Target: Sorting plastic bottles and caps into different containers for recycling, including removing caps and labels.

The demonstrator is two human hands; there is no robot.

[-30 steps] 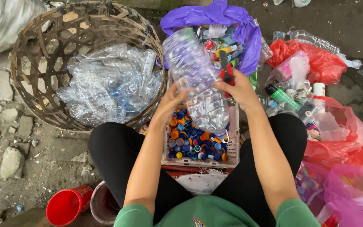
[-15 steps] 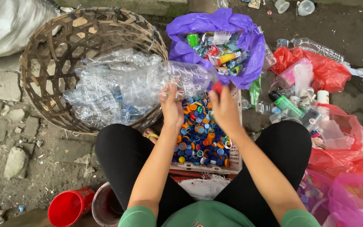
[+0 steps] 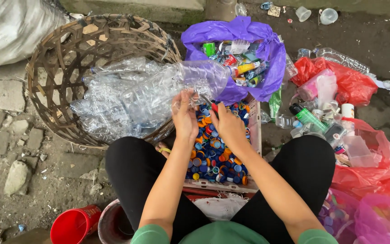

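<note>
**Op:** Two hands on one bottle (image 3: 190, 83). It's clear, crushed, lying sideways over the basket (image 3: 46, 58) rim, neck end toward me. Left hand (image 3: 185, 118) is closed round that end. Right hand (image 3: 229, 125) is curled, fingers pinched on sthg small and red at the neck; can't tell if it's a cap or a tool.

**Obs:** What's the risk?

**Op:** As I judge it, most of the bottle hangs out past the grip, so if the left hand slackens it tips and rolls. The red bit could drop outside the crate (image 3: 253, 135) of caps (image 3: 215, 156), which sits right under both wrists btwn the knees.

**Obs:** Room to move?

**Op:** Tight. Basket rim touches the crate's left side, purple bag (image 3: 249, 31) is hard against the far edge, and the red bags (image 3: 362, 86) and loose bottles crowd the right knee. Open ground is only far left, by the stones. Red cup (image 3: 71, 226) is near the left thigh, so elbows back w/ care.
</note>
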